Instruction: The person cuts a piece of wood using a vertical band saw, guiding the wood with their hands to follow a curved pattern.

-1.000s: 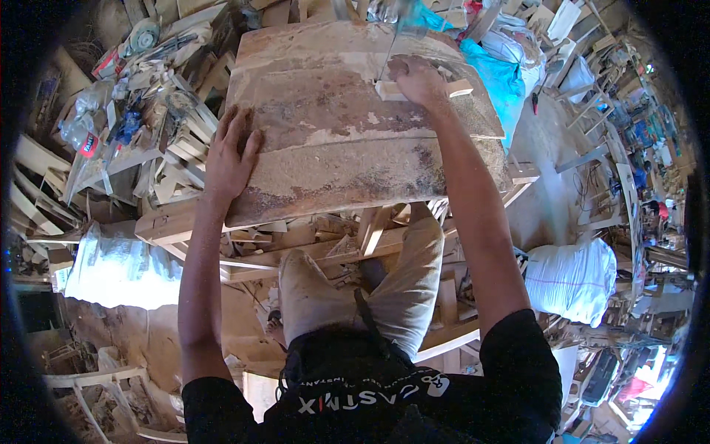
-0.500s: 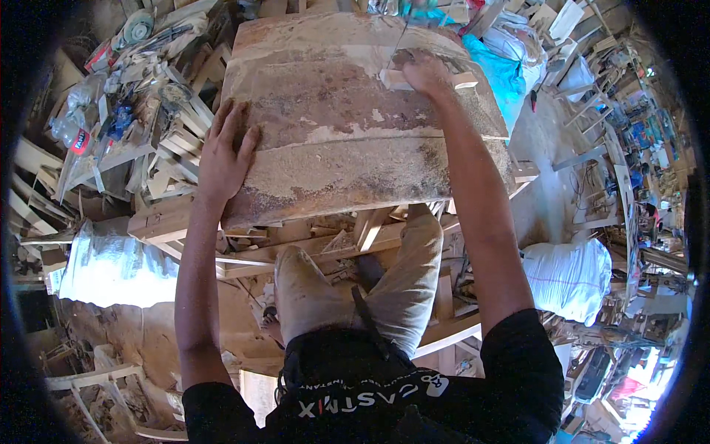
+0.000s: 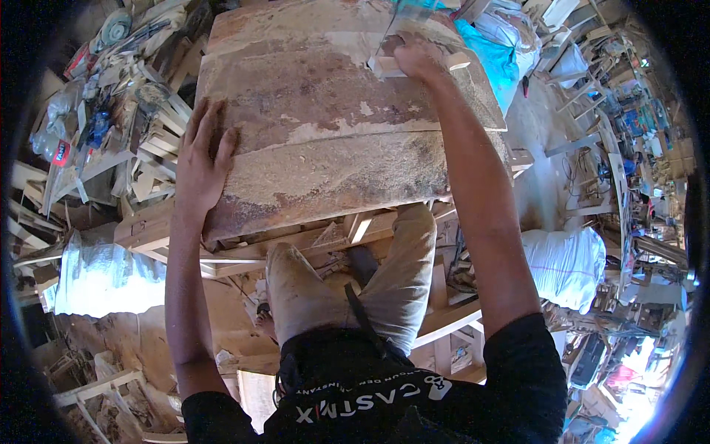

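A broad, worn wooden worktop (image 3: pixel 296 166), dusted with sawdust, spreads in front of me. My left hand (image 3: pixel 203 159) lies on its left edge, fingers spread, holding nothing. Toward the far right of the worktop, my right hand (image 3: pixel 420 59) grips a short pale wood piece (image 3: pixel 386 68) from above. The wood's two ends show on either side of that hand, while its middle is hidden. A thin upright strip like a saw blade (image 3: pixel 388 28) stands just beyond the wood's left end; whether they touch, I cannot tell.
Wood offcuts (image 3: pixel 159 140) and a clear plastic bottle (image 3: pixel 50 148) are heaped on the left. A turquoise sack (image 3: pixel 492 63) touches the worktop's far right side. White sacks (image 3: pixel 563 268) stand lower right, and wooden beams (image 3: pixel 377 226) run under the worktop's near edge.
The whole view has shifted a little, so the worktop and my left hand sit farther left. My right hand keeps its grip on the wood, which shows slightly higher and farther left.
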`<state>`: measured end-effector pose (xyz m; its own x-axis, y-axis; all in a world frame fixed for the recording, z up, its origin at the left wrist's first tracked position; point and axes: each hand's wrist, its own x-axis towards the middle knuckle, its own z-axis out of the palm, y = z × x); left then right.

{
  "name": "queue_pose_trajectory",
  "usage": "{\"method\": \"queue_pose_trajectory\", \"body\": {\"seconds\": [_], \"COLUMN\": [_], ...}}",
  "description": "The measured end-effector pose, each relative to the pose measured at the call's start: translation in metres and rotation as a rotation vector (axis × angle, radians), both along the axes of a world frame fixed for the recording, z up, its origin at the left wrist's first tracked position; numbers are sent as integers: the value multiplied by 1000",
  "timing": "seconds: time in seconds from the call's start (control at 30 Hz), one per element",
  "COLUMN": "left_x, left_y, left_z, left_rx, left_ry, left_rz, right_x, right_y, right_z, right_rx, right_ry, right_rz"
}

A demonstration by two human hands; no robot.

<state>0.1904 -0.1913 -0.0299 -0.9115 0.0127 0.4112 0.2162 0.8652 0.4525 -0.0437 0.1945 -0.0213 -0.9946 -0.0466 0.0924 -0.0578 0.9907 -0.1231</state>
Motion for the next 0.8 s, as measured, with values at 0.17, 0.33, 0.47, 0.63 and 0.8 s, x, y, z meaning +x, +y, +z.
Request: {"method": "queue_pose_trajectory", "body": {"seconds": [0.17, 0.33, 0.47, 0.63, 0.8], "left_x": [0, -4, -1, -4, -3], "left_y": [-6, 4, 6, 10, -2], "left_z": [-3, -1, 3, -2, -10], "left_rx": [-32, -15, 11, -23, -67], "left_ry": [-2, -19, -20, -2, 6], "left_rz": [14, -1, 2, 12, 43], "right_x": [-2, 8, 12, 8, 5], "right_y": [-4, 0, -4, 12, -4], "right_z": [-3, 9, 19, 11, 9], "right_rx": [-75, -34, -17, 172, 203], "right_ry": [40, 68, 51, 77, 26], "right_rz": [113, 98, 139, 204, 189]}}
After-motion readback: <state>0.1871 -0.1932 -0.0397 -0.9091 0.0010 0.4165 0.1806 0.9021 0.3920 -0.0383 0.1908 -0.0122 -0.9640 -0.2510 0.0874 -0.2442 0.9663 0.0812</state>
